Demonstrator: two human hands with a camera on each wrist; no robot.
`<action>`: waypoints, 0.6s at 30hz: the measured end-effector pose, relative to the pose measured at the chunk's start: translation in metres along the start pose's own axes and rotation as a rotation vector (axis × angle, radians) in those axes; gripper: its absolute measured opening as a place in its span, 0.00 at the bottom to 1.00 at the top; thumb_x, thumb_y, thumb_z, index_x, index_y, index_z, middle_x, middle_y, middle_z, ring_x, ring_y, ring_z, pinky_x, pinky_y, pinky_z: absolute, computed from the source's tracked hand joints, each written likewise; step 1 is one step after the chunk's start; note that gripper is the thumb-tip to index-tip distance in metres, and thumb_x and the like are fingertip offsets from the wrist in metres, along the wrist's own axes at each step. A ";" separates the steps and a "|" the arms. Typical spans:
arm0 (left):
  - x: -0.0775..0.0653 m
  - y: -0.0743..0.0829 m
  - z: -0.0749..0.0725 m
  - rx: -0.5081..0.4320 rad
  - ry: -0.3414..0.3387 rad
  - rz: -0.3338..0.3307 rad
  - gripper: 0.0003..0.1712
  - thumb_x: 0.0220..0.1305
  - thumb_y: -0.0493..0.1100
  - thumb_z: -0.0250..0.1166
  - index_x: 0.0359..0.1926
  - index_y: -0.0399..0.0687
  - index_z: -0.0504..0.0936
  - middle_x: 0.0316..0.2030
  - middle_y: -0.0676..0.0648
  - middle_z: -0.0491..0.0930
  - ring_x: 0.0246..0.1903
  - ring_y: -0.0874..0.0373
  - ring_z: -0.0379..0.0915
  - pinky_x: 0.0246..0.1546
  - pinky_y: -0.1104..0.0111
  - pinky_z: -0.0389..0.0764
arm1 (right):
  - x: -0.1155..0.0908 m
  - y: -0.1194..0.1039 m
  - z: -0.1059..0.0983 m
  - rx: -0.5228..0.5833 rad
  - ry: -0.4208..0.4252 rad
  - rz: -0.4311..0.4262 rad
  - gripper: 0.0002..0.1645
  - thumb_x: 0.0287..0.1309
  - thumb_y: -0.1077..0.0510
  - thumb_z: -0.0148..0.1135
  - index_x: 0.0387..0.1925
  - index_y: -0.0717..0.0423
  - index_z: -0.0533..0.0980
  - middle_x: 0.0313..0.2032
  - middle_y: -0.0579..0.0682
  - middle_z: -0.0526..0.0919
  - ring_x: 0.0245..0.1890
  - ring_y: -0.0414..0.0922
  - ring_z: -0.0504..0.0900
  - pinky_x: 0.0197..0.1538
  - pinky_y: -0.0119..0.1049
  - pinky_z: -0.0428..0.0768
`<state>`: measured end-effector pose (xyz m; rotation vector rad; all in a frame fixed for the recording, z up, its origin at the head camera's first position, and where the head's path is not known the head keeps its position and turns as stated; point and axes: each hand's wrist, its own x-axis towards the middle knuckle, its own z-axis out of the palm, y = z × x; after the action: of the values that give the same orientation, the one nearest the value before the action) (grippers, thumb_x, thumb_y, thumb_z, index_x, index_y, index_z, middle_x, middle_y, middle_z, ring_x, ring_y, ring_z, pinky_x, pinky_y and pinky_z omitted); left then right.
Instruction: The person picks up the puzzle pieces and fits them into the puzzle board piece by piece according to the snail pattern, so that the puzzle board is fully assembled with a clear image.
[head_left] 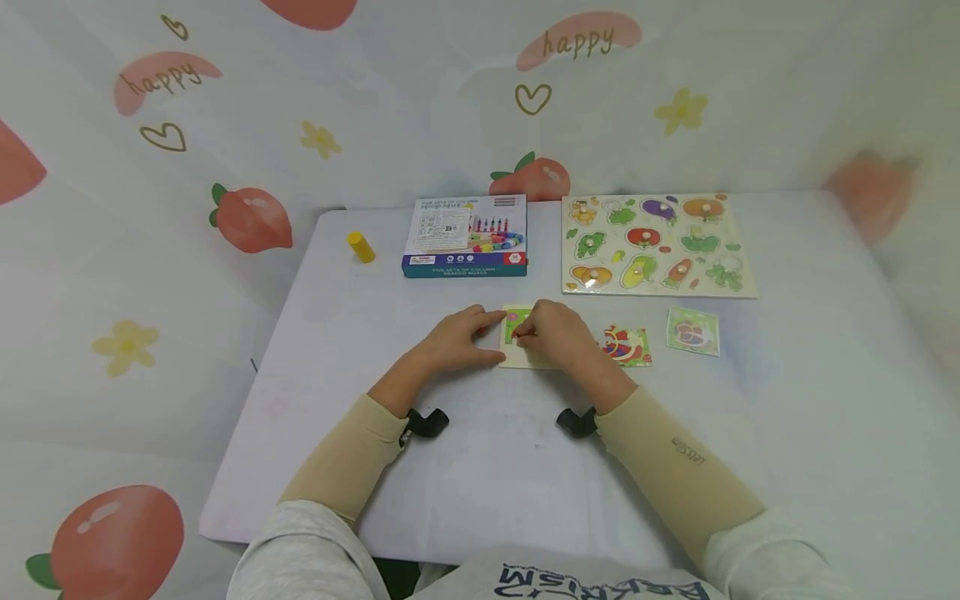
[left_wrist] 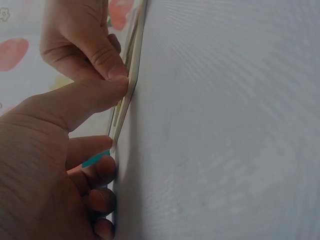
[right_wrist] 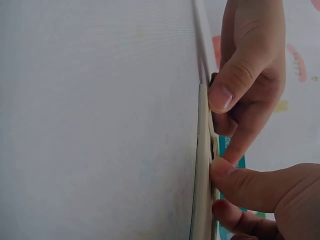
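Note:
A small pale wooden puzzle board (head_left: 517, 359) lies flat on the table between both hands. My left hand (head_left: 459, 342) holds its left side, index finger at the far corner and thumb at the near one. Over the board, my right hand (head_left: 558, 335) pinches a small puzzle piece between thumb and index finger; the fingers cover most of it. A green picture piece (head_left: 512, 321) shows at the board's far left part. In the right wrist view, the board (right_wrist: 202, 150) appears edge-on, with both thumbs close to it.
Partly behind the right wrist lies a colourful picture piece (head_left: 633, 347); a similar picture card (head_left: 693, 332) sits farther right. Toward the back are a yellow cylinder (head_left: 362, 247), a beaded-toy box (head_left: 465, 237) and a vegetable puzzle board (head_left: 658, 246). A patterned cloth (head_left: 420, 108) hangs behind the table.

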<state>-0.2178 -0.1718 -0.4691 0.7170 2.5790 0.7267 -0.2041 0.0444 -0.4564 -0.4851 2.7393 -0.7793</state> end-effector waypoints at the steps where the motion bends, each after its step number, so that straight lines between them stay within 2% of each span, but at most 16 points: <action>1: 0.000 0.001 0.000 -0.001 0.002 0.001 0.45 0.61 0.56 0.74 0.76 0.54 0.69 0.39 0.49 0.69 0.39 0.57 0.65 0.36 0.64 0.65 | 0.000 0.000 0.000 -0.016 0.000 -0.008 0.12 0.63 0.56 0.72 0.46 0.57 0.89 0.37 0.51 0.81 0.38 0.47 0.77 0.44 0.40 0.77; 9: 0.000 0.001 -0.001 0.004 0.000 0.001 0.44 0.61 0.56 0.74 0.76 0.54 0.69 0.38 0.49 0.69 0.38 0.57 0.64 0.36 0.64 0.64 | -0.007 -0.003 -0.001 -0.167 0.005 -0.083 0.15 0.66 0.54 0.70 0.50 0.55 0.88 0.39 0.55 0.80 0.35 0.48 0.77 0.41 0.41 0.79; 18: -0.001 0.001 -0.001 0.000 -0.006 -0.002 0.44 0.62 0.57 0.74 0.76 0.54 0.69 0.39 0.48 0.69 0.39 0.56 0.65 0.37 0.63 0.65 | -0.013 -0.003 -0.005 -0.164 -0.022 -0.116 0.16 0.65 0.53 0.70 0.51 0.57 0.87 0.41 0.55 0.79 0.38 0.50 0.77 0.45 0.43 0.79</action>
<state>-0.2172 -0.1720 -0.4676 0.7148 2.5735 0.7228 -0.1927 0.0493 -0.4481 -0.6868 2.7883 -0.5735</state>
